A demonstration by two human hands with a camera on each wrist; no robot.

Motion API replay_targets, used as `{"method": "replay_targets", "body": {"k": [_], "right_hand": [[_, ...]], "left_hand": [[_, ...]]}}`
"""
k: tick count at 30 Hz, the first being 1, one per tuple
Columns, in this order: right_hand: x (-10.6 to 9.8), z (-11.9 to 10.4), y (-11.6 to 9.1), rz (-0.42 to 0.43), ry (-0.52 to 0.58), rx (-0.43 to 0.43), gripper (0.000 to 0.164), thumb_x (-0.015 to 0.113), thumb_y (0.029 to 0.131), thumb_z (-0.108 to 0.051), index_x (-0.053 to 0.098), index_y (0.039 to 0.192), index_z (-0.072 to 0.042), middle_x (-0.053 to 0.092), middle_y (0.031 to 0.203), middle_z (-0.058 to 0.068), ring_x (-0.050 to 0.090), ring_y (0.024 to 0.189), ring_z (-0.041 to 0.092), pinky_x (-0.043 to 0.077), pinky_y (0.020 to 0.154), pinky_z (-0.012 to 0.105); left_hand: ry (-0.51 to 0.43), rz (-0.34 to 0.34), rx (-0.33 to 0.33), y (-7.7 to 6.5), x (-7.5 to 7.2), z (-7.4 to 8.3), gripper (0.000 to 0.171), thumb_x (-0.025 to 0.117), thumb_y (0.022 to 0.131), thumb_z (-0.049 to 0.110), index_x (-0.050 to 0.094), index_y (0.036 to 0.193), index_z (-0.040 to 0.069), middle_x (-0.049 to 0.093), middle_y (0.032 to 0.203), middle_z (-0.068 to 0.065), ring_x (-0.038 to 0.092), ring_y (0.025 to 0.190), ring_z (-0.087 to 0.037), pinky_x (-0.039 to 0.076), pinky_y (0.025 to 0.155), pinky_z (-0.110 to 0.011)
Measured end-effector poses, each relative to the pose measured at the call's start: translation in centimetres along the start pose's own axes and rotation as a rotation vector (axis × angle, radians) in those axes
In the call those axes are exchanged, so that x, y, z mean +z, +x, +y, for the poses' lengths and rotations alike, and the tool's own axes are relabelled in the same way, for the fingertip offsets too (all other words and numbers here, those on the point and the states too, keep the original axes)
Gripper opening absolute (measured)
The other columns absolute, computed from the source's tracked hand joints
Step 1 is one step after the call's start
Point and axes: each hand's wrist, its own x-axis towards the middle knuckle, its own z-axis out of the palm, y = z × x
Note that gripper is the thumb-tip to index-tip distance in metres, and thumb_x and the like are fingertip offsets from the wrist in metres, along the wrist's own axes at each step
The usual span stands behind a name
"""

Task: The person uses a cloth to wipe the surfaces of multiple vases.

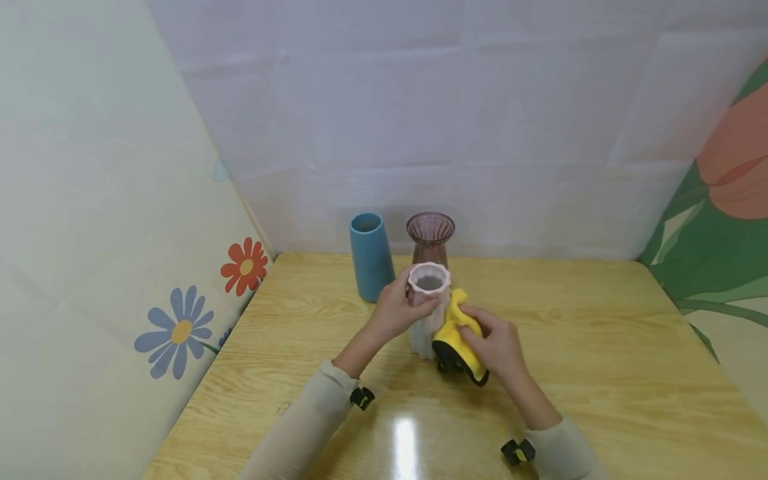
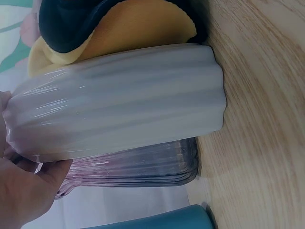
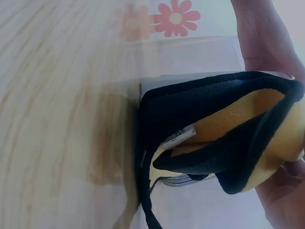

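Observation:
A white vase [image 1: 423,337] with a scalloped pinkish rim and wavy ribbed sides stands upright on the table. My left hand [image 1: 396,309] grips it near the top, thumb on the near side. In my right hand [image 1: 501,343] is a yellow cloth [image 1: 461,333] with black edging, pinched between thumb and fingers. The cloth lies against the vase's right side, as the left wrist view also shows. In the right wrist view, a small white tag [image 3: 180,136] shows inside the folded cloth, which covers much of the vase.
Right behind the white vase stands a purple ribbed glass vase [image 1: 430,233] with a flared mouth. A tall blue vase [image 1: 371,261] is to its left. The wooden table [image 1: 576,320] meets a pale sheet [image 1: 384,133] at the back; flower-printed panels [image 1: 180,333] flank both sides.

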Motion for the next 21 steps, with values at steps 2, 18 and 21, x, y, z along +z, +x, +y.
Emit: {"method": "replay_targets", "body": {"k": [2,18,21], "right_hand": [[0.0,0.2,0.0,-0.009,0.009,0.011,0.029,0.077,0.085,-0.004,0.076,0.114,-0.005,0.075,0.108,0.016,0.069,0.081,0.013,0.057,0.066,0.02],[0.1,1.4,0.1,-0.147,-0.041,0.146,0.028,0.078,0.085,-0.005,0.074,0.113,-0.007,0.073,0.117,0.016,0.071,0.095,0.025,0.06,0.075,0.032],[0.1,1.7,0.0,-0.17,-0.08,0.153,0.028,0.079,0.085,-0.006,0.074,0.112,-0.007,0.073,0.118,0.015,0.07,0.101,0.028,0.06,0.079,0.037]], "left_hand": [[-0.002,-0.001,0.006,0.0,0.0,0.0,0.069,0.083,0.086,0.03,0.05,0.143,0.011,0.067,0.125,-0.008,0.064,0.113,-0.024,0.056,0.09,-0.043],[-0.007,0.003,-0.012,-0.1,-0.1,0.3,0.068,0.083,0.085,0.03,0.051,0.142,0.012,0.067,0.125,-0.008,0.064,0.114,-0.026,0.056,0.089,-0.045],[-0.008,0.003,-0.021,-0.1,0.0,0.3,0.068,0.083,0.085,0.03,0.05,0.142,0.012,0.067,0.126,-0.009,0.064,0.115,-0.026,0.056,0.09,-0.045]]}}
